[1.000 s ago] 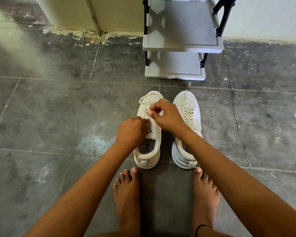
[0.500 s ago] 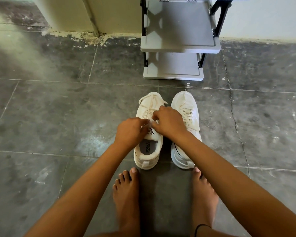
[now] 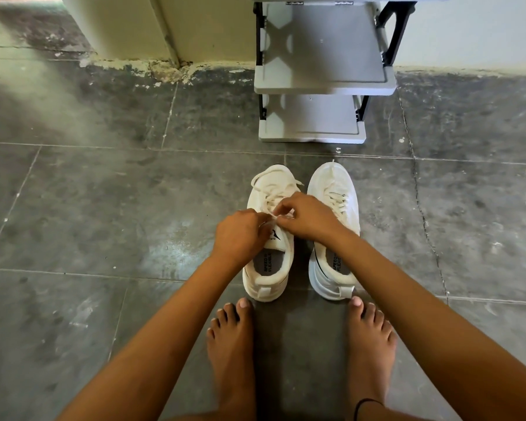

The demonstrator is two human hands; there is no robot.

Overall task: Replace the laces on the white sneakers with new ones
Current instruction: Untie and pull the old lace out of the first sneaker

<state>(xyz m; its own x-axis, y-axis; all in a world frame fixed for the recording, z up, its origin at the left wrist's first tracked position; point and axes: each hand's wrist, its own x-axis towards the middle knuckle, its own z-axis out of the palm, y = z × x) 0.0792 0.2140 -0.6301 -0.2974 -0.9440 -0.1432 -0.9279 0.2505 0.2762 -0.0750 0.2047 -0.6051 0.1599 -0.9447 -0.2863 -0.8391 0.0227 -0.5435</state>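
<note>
Lace (image 3: pixel 274 218) pinched by left hand (image 3: pixel 240 235) and right hand (image 3: pixel 308 215), both directly over left sneaker (image 3: pixel 266 288)

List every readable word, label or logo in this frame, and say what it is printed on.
"SPEED" above "FLEXIBLE": left sneaker's insole.
"SPEED" above "FLEXI", the rest hidden: right sneaker's insole.
Tongue logo on the left sneaker: lettering too blurred to read.

Grey, perhaps plastic, rack (image 3: pixel 322 50) on tiles (image 3: pixel 104 208)
</note>
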